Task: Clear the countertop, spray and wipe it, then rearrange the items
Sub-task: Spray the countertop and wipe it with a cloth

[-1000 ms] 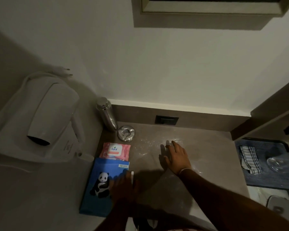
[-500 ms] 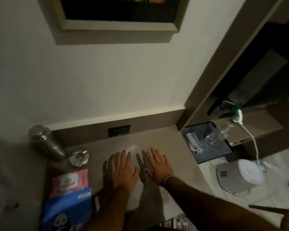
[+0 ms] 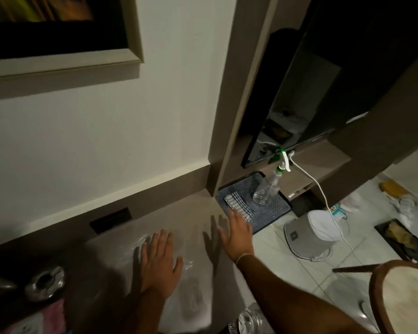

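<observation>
The grey-brown countertop [image 3: 186, 213] shows wet smears near its middle. My left hand [image 3: 160, 262] lies flat on it with fingers spread and nothing in it. My right hand [image 3: 237, 233] is open above the counter's right edge, its fingertips close to a striped cloth [image 3: 238, 203]. That cloth lies on a blue mat in a dark tray [image 3: 270, 208], beside a clear spray bottle [image 3: 267, 188] with a green-and-white nozzle. At the lower left sit a metal ashtray [image 3: 45, 283] and a pink wipes pack [image 3: 51, 317].
A framed picture [image 3: 58, 37] hangs above. A dark socket plate [image 3: 110, 219] sits in the backsplash. On the tiled floor stand a grey-white appliance [image 3: 311, 233] with a white cable, and a round stool [image 3: 405, 297] at the lower right. A glass object [image 3: 247, 319] shows below the counter's edge.
The view has swung right, and the panda box and steel flask have left the frame. My right hand has moved right toward the striped cloth. My left hand stays flat on the counter.
</observation>
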`<state>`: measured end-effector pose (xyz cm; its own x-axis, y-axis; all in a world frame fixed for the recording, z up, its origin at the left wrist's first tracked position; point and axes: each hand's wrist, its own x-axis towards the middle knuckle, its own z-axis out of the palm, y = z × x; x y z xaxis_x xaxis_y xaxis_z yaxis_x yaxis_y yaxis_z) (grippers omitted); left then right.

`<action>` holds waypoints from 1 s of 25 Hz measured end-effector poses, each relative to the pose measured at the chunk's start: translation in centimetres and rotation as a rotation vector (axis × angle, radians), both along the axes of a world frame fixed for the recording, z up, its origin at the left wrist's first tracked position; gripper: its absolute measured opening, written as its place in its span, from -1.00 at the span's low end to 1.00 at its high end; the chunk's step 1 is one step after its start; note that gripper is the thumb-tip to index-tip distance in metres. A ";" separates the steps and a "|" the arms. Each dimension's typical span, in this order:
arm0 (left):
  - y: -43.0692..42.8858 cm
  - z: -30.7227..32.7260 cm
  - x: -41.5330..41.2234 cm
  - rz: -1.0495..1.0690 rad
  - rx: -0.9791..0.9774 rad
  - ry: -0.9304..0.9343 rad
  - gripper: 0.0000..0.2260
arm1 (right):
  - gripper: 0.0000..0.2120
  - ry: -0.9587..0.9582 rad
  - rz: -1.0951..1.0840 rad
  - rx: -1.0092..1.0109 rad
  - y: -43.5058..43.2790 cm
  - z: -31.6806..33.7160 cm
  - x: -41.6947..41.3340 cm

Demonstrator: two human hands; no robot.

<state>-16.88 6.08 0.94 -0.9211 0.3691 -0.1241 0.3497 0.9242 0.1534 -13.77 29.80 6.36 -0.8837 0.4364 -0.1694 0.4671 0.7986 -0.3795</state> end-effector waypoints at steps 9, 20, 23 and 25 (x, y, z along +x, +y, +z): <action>4.5 -1.1 0.9 -0.025 -0.018 -0.064 -0.28 | -0.32 0.539 -0.656 -0.481 18.2 4.5 -7.5; 1.9 -2.7 4.5 0.075 -0.170 -0.101 -0.33 | -0.71 0.749 -0.672 -0.669 24.1 -1.0 -12.0; 1.1 -2.6 5.4 0.102 -0.214 -0.136 -0.36 | -0.62 0.692 -0.588 -0.556 24.8 -3.1 -12.5; 0.5 -2.6 6.2 0.103 -0.162 -0.105 -0.41 | -0.51 0.571 -0.539 -0.445 25.4 -4.5 -12.8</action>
<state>-10.65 6.53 -1.63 -0.9318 0.2411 -0.2714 0.2419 0.9698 0.0310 -26.59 55.20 1.85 -0.5797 0.8146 -0.0203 0.3815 0.2492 -0.8902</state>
